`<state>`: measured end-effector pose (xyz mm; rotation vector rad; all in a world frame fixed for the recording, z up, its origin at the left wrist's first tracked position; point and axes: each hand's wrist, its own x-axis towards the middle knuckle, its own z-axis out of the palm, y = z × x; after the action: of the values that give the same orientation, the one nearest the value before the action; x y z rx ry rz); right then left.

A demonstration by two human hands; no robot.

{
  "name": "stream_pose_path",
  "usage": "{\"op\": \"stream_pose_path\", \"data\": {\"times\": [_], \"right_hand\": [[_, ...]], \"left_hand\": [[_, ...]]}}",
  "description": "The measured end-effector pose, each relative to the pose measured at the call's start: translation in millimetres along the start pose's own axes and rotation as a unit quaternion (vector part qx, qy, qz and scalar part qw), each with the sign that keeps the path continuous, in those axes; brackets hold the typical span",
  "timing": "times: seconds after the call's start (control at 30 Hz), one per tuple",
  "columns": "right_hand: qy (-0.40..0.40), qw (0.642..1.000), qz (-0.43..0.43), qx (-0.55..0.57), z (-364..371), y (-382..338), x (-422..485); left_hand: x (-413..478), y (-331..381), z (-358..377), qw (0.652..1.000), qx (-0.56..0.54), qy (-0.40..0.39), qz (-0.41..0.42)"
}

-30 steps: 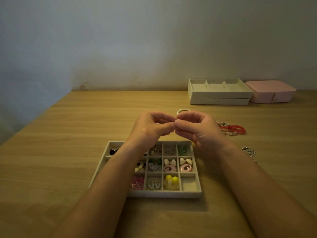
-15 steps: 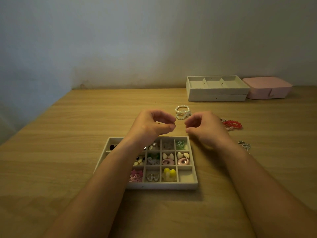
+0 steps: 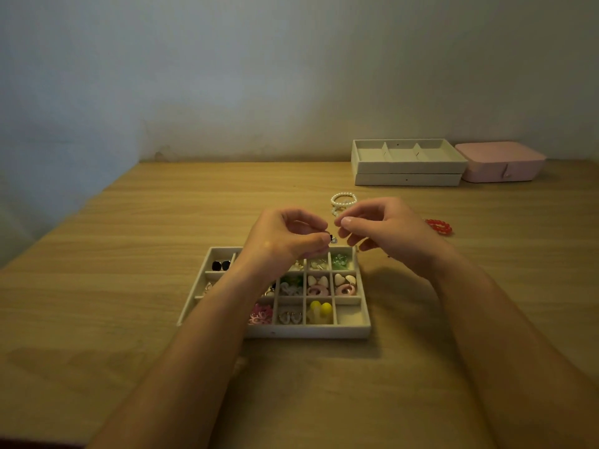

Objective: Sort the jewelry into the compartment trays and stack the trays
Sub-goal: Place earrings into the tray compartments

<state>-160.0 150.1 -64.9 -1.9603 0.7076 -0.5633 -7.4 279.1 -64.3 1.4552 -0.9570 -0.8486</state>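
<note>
Wooden worktop [image 3: 129, 254] against a plain wall: at centre frame, the fingers [image 3: 319, 238] of the left hand [image 3: 285, 238] pinch a small dark-and-silver stud earring [image 3: 333, 239] just above the far edge of a grid compartment tray [image 3: 324, 332]. The right hand [image 3: 389, 231] hovers beside it, thumb and forefinger curled nearly together; whether they hold anything cannot be told. Most visible compartments already carry earrings and charms, while the one at the tray's lower-right corner is bare. Beyond the hands, unsorted, lie pearl bracelets [image 3: 343, 199] and, further right, a red bead bracelet [image 3: 439, 225]. Two more trays [image 3: 408, 165] sit stacked at upper right, the top one apparently empty, beside a closed pink jewelry box [image 3: 499, 162]. Sorting looks roughly midway, and the final stacking is not yet done. The left forearm [image 3: 227, 303] covers several compartments, and the worktop behind the right wrist is hidden.
</note>
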Motion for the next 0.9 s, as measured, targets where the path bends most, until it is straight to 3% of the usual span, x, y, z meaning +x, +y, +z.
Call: {"op": "stream_pose_path", "data": {"times": [0.3, 0.9], "right_hand": [[-0.071, 0.996, -0.009, 0.053, -3, -19, -27], [-0.089, 0.992, 0.029, 0.09, -8, -38, -63]], "left_hand": [[-24, 8, 6, 0.999, -0.041, 0.019, 0.006], [-62, 21, 21, 0.999, -0.035, 0.017, 0.019]]}}
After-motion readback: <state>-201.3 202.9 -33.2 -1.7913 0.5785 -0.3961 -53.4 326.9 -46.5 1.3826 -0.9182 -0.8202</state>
